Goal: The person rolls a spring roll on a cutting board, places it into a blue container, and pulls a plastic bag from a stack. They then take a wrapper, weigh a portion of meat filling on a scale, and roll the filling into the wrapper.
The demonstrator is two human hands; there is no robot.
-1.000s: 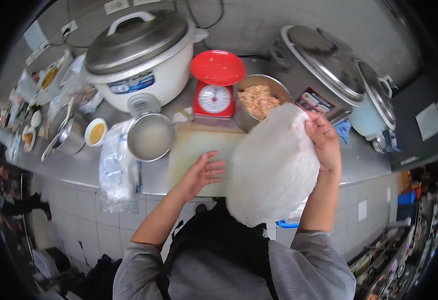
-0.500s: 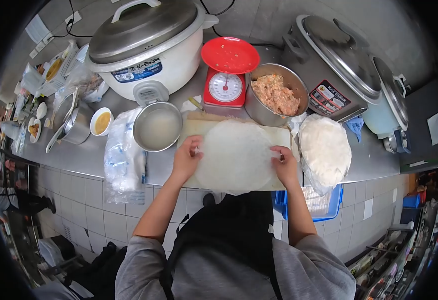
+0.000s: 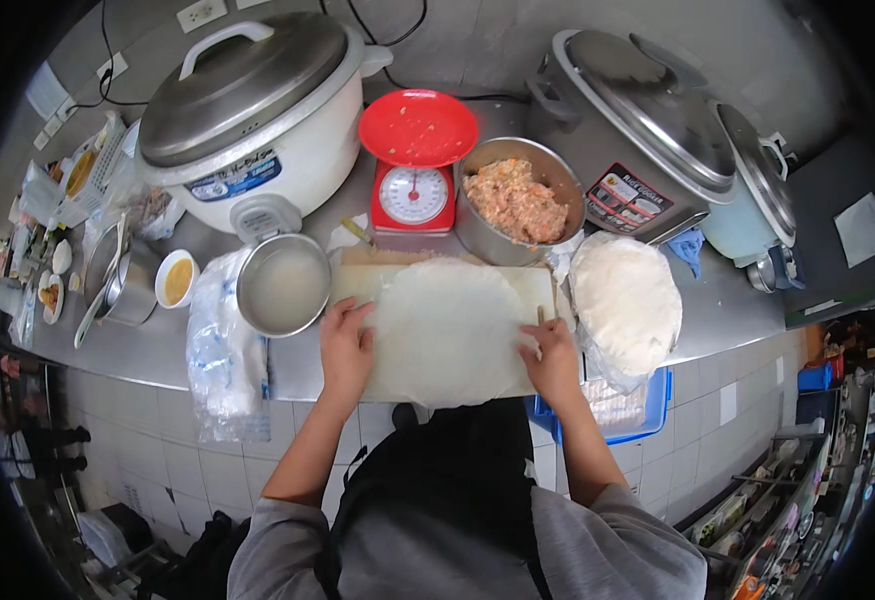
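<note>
A thin, round, translucent white wrapper [image 3: 448,330] lies flat on a pale cutting board [image 3: 353,285] in front of me, its near edge close to the board's front edge. At its left edge is my left hand [image 3: 346,350], fingers apart and fingertips close beside the rim. On the opposite side, my right hand [image 3: 554,362] has its index finger and thumb spread, right at the wrapper's edge. Beyond the board stands a metal pot of minced filling [image 3: 518,200]. A metal bowl of cloudy liquid [image 3: 284,285] sits left of the board.
A red scale [image 3: 415,195] stands behind the board, between a white rice cooker [image 3: 248,170] and a dark rice cooker [image 3: 618,130]. White round sheets in plastic [image 3: 626,305] lie right. Plastic bags [image 3: 226,350] overhang the counter's front edge, near a cup of yellow liquid [image 3: 176,280].
Both hands have loosened from the wrapper's edges, and it now lies flatter on the board. The whole view has shifted, moving the counter items left and down.
</note>
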